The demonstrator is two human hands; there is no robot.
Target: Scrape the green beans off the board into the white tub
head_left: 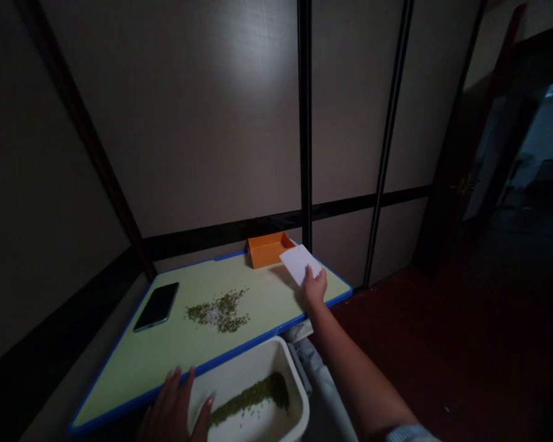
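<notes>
My right hand (315, 287) pinches a white card (299, 263), thumb on top, over the right part of the table, near an orange open tray (268, 250). My left hand (176, 410) is at the left end of a white plastic tub (295, 393), its fingers apart at the rim; whether it grips the rim I cannot tell. Inside the tub lies a band of small green grains (253, 396), heaped at the right end. A loose patch of brownish-green grains (221, 312), with some whitish bits among them, is spread on the tabletop.
A dark-screened phone (157, 307) lies at the left of the pale yellow, blue-edged table (147, 362). Panelled doors (221, 135) stand close behind it. Dark red floor (396, 319) stretches to the right, towards a doorway (525, 147). My legs are below the table edge.
</notes>
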